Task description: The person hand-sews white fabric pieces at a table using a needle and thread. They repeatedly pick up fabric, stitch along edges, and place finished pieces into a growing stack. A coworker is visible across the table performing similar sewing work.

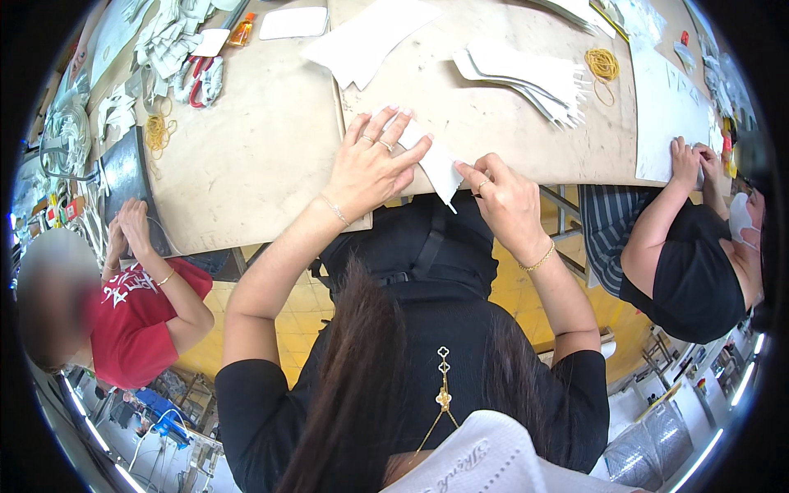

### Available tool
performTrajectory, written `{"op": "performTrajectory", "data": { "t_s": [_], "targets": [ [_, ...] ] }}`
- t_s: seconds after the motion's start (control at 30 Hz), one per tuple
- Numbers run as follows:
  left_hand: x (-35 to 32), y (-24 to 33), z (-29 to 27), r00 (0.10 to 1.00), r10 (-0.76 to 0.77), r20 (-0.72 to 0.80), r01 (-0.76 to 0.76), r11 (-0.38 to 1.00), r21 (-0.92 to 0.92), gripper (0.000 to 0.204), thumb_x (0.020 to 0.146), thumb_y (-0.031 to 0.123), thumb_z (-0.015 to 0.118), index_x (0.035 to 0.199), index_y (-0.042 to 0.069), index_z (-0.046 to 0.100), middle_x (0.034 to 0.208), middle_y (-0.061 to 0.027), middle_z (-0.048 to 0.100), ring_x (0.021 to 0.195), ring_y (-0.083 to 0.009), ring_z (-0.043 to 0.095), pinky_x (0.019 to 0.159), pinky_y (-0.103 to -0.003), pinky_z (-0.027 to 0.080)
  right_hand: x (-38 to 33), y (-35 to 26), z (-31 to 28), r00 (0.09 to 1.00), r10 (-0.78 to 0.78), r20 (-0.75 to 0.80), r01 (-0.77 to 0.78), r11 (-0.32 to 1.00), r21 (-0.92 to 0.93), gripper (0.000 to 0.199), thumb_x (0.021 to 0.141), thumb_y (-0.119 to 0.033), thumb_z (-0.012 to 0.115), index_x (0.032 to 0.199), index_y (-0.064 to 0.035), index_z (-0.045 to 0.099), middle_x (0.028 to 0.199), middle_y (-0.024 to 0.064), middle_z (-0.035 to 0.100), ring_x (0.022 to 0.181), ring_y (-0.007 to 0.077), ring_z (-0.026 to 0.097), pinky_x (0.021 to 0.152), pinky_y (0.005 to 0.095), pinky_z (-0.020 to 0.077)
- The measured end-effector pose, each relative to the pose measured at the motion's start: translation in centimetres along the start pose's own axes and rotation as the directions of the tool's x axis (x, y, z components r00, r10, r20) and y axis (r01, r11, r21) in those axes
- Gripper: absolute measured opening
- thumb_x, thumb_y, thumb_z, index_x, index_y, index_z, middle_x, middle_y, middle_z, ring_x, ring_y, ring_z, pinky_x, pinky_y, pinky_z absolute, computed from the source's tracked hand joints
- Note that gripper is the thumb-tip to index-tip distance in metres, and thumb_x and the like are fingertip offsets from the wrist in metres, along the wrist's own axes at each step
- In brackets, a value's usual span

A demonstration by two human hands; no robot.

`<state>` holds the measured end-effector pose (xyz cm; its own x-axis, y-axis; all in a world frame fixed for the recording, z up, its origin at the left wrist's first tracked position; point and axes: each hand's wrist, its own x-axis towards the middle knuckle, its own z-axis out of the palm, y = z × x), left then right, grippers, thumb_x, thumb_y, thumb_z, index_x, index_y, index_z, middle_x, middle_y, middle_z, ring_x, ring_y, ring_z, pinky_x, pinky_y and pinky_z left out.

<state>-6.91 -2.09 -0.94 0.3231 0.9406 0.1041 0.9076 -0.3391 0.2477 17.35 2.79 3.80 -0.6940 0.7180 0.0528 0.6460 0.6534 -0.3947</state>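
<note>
A white, flat, pointed piece [437,168] of leather-like sheet lies at the near edge of the table, its narrow tip hanging over the edge. My left hand [370,164] rests on its upper part with fingers spread and flat, pressing it to the tabletop. At the piece's right side, my right hand [505,201] is closed, thumb and forefinger pinched at its edge near the tip. Whether anything small is between those fingertips cannot be made out. Beyond my hands lies a stack of similar white pieces [370,37], with another fringed-end stack [526,82] to the right.
The brown-covered table [263,164] bears rubber bands [602,64] at right, red-handled scissors [197,82] and an orange bottle [242,30] at left. A person in red [148,320] works at a dark board on my left; another person in black [682,263] works on my right.
</note>
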Motion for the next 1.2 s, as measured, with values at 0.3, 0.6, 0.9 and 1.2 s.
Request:
{"op": "performTrajectory", "data": {
  "t_s": [0.3,0.6,0.9,1.2],
  "targets": [
    [-0.1,0.6,0.2,0.999,0.009,0.046,-0.011,0.999,0.032,0.049,0.092,0.034,0.062,0.140,0.040,0.057,0.152,-0.0160,0.041,0.143,-0.0363,0.034,0.117,-0.055,0.024,-0.6,0.7,-0.1,1.000,0.010,-0.013,-0.011,0.998,-0.064,0.032,0.079,-0.005,0.068,0.108,-0.0141,0.077,0.088,0.0013,0.061,0.075,0.0164,0.067,0.061,0.0314,0.0557],
    [0.8,1.8,-0.1,0.996,-0.085,0.009,0.085,0.996,0.032,0.044,0.094,0.037,0.064,0.138,0.037,0.060,0.145,-0.0148,0.048,0.139,-0.0356,0.037,0.115,-0.055,0.026,-1.2,0.2,-1.1,0.999,0.019,0.029,-0.014,0.989,-0.147,0.034,0.079,-0.006,0.069,0.111,-0.0135,0.076,0.102,0.0036,0.063,0.084,0.0194,0.068,0.067,0.0336,0.0574],
    [3.0,2.3,-1.4,0.997,0.020,-0.071,-0.033,0.982,-0.186,0.018,0.089,0.021,0.069,0.104,0.011,0.068,0.123,-0.0099,0.061,0.124,-0.0267,0.053,0.109,-0.054,0.030,-2.6,0.4,-2.8,0.832,0.539,0.127,-0.550,0.833,0.067,0.039,0.090,-0.013,0.070,0.124,-0.0036,0.054,0.114,0.0210,0.062,0.093,0.0341,0.069,0.073,0.0426,0.0558],
    [3.1,2.0,-6.2,0.943,-0.021,0.332,0.170,0.889,-0.426,0.010,0.093,0.018,0.066,0.092,0.009,0.069,0.086,-0.0076,0.067,0.092,-0.0248,0.064,0.108,-0.047,0.027,-3.5,-2.7,-2.0,0.882,0.465,0.078,-0.472,0.865,0.173,0.036,0.087,-0.013,0.073,0.122,-0.0062,0.068,0.128,0.0088,0.063,0.092,0.0316,0.071,0.080,0.0406,0.0579]
  ]
}}
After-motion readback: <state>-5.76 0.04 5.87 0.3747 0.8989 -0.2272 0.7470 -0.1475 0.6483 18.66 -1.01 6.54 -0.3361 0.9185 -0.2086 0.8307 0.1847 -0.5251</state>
